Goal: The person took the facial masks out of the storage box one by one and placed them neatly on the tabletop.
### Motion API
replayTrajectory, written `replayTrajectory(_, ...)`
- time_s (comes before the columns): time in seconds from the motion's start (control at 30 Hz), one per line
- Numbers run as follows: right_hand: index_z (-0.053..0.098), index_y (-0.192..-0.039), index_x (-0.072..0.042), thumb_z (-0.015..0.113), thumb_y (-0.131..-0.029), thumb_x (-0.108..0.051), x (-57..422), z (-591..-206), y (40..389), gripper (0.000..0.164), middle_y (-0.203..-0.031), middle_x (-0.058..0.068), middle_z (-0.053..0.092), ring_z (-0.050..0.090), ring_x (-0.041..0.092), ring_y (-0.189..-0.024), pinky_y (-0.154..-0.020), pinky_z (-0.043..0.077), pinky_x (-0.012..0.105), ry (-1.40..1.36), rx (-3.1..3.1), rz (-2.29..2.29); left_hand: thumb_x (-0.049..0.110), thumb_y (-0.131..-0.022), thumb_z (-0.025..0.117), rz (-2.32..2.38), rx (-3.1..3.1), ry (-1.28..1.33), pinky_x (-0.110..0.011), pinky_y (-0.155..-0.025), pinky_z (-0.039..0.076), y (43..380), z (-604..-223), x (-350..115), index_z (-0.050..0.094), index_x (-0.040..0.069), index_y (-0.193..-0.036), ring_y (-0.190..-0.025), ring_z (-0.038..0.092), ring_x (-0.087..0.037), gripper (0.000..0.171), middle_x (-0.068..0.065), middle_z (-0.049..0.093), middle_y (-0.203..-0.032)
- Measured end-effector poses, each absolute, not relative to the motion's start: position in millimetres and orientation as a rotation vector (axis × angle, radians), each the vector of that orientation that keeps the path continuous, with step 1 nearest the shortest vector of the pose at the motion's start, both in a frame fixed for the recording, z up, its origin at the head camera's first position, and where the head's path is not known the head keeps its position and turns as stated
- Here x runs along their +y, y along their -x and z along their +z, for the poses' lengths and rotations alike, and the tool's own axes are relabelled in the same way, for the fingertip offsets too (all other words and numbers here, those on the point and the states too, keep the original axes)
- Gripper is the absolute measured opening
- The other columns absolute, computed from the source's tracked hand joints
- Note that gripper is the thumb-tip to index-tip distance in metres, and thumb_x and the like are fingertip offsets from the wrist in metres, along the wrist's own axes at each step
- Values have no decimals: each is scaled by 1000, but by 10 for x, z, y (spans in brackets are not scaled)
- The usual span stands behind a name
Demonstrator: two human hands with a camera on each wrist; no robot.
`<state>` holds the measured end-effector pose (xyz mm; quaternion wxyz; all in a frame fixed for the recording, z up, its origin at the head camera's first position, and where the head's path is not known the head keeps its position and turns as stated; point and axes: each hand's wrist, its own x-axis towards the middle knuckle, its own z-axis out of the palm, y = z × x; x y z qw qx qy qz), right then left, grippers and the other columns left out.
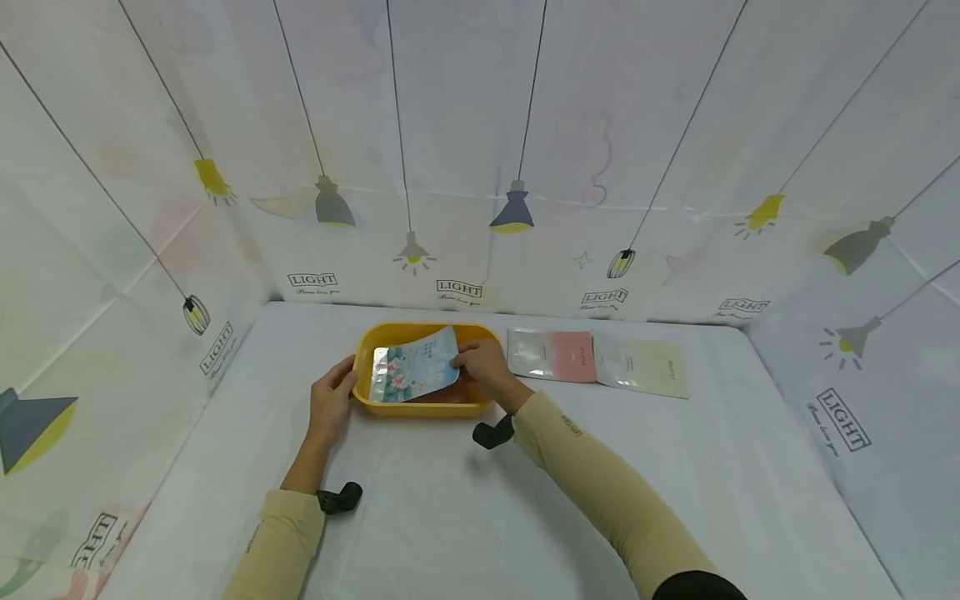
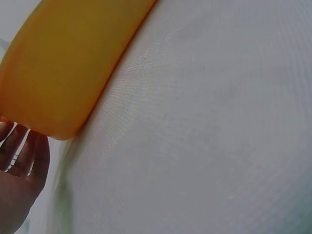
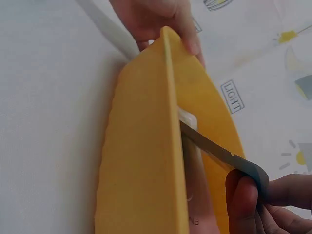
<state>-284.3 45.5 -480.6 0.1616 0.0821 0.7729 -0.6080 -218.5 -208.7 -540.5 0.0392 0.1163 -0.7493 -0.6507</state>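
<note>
A yellow plastic basin [image 1: 427, 410] sits on the white table. My left hand [image 1: 332, 404] grips its left end, with the thumb over the rim and the fingers against the outer wall [image 2: 53, 73]. Between thumb and fingers my right hand [image 1: 483, 364] pinches the right end of a light blue floral sachet [image 1: 416, 368]. That sachet slants inside the basin, its silvery far end low at the left and the pinched end raised. Beneath it, a pinkish sachet [image 3: 199, 180] shows inside the basin, partly covered.
Right of the basin lie a pink-and-silver sachet [image 1: 551, 355] and a pale green sachet [image 1: 643, 365], edge to edge. White cloth walls [image 1: 465, 150] printed with lamps stand behind the table and at both sides.
</note>
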Motion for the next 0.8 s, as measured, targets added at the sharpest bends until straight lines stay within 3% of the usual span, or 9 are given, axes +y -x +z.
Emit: replayTrajectory(0.8, 60, -127, 3, 67, -87, -2, 903, -4524, 2751, 40, -114, 18, 66, 65, 15, -73, -67, 58, 22, -320, 2043, -1898, 21, -103, 47, -2024, -2260, -317, -2, -80, 46, 2161, -5380, -2076, 46, 6, -145, -130, 50, -28, 44, -15, 50, -146)
